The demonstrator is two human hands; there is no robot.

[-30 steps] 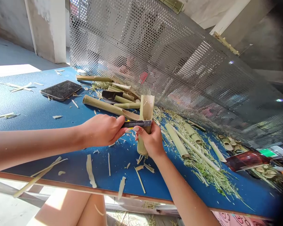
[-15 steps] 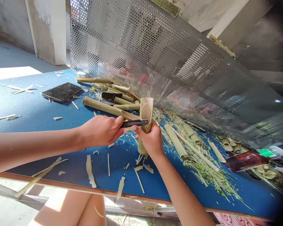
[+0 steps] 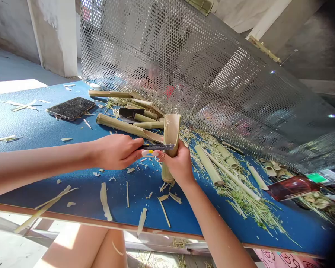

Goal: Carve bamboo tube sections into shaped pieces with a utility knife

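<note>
My left hand [image 3: 123,152] is closed round a utility knife [image 3: 156,147] with a dark blade and a bit of yellow at its handle. The blade lies across the cut-open face of a bamboo piece [image 3: 172,128], at the lower end of its hollow. My right hand [image 3: 178,163] grips that bamboo from the right and below, holding it nearly upright over the blue table, its thumb close to the blade. Several pale shavings [image 3: 106,201] are scattered beneath the hands. Part of the knife handle is hidden in my left fingers.
A black phone [image 3: 71,108] rests at the left of the blue table [image 3: 80,193]. Bamboo pieces [image 3: 120,126] lie behind my hands. Further bamboo and green shreds [image 3: 248,201] cover the right side, beside a dark red bottle [image 3: 293,188]. A perforated metal screen [image 3: 184,59] borders the far edge.
My left hand has turned a little, its thumb now stretched along the knife toward my right thumb. The blade still lies across the bamboo, and the bamboo has hardly moved.
</note>
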